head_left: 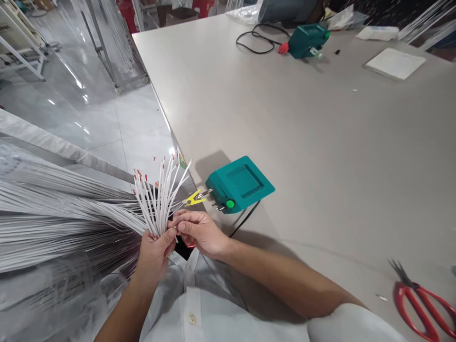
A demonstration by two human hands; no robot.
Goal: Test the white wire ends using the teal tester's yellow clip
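Note:
My left hand (156, 249) is closed around a bundle of white wires (162, 202), whose loose ends fan upward with reddish tips. My right hand (199, 230) pinches at the bundle's side, thumb and fingers together beside my left thumb; what sits in the pinch is small and mostly hidden, perhaps one wire end. Just beyond my right hand, a yellow clip (194, 198) is attached to a metal terminal of a teal box (245, 183) with a green button. The box stands at the table's left edge.
Long white wires (71, 209) hang in thick bundles at my left. On the table (320, 142) lie red-handled scissors (416, 299) at the right, another teal device (308, 40) with a black cable at the back, and a white pad (395, 63). A wheeled metal rack (103, 52) stands beyond.

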